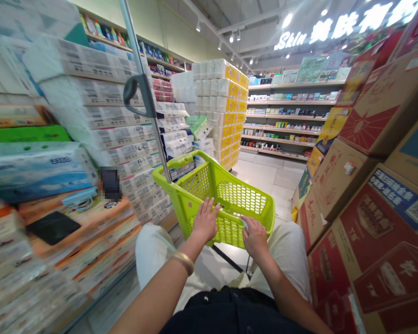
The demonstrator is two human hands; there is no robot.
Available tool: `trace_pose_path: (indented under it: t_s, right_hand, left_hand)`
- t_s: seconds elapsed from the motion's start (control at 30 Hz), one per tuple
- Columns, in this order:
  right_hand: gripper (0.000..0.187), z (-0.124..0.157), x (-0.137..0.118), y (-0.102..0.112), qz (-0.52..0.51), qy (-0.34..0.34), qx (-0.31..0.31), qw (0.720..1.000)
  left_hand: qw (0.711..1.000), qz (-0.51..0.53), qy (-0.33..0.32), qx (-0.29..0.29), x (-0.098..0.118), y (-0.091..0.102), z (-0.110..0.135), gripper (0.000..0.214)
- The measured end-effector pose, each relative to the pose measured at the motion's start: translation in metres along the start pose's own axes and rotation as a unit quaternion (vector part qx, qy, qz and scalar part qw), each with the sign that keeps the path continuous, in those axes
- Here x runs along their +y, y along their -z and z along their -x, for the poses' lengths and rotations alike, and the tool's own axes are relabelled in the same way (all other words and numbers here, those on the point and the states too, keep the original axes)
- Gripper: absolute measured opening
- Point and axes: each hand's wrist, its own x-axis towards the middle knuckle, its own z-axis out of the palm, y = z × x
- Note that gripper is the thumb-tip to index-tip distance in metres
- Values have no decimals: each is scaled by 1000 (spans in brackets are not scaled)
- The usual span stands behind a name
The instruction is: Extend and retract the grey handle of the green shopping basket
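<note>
A lime-green plastic shopping cart basket with perforated walls stands between my knees, and its inside shows no goods. My left hand lies against the basket's near side with its fingers stretched out and spread. At the near rim, to the right, my right hand is closed with a small white piece of cloth or tissue showing at its fingertips; most of it is hidden. A grey metal pole with a dark grey loop handle rises at the basket's left corner.
Stacked tissue packs line the left, with a dark flat tablet-like object on an orange pack. Cardboard cartons are piled close on the right. Farther back are a yellow-and-white tissue stack and shelves of small goods.
</note>
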Motion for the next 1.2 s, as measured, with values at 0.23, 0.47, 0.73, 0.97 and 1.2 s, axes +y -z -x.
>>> trace_pose_path:
  t_s: [0.23, 0.47, 0.73, 0.97, 1.2]
  right_hand:
    - [49, 12, -21, -6, -89, 45, 39, 994]
    - [49, 19, -43, -9, -254, 60, 67, 963]
    - [52, 30, -42, -8, -253, 109, 49, 960]
    - [50, 34, -37, -15, -178, 151, 53, 971]
    - [54, 38, -45, -17, -169, 185, 30, 968]
  left_hand:
    - [996, -11, 89, -6, 1, 5, 5, 86]
    - [994, 96, -44, 0, 42, -18, 34, 75]
    - [995, 80, -46, 46, 40, -31, 51, 76]
    - [997, 63, 4, 50, 28, -25, 48, 70]
    - [991, 109, -43, 69, 28, -29, 54, 55]
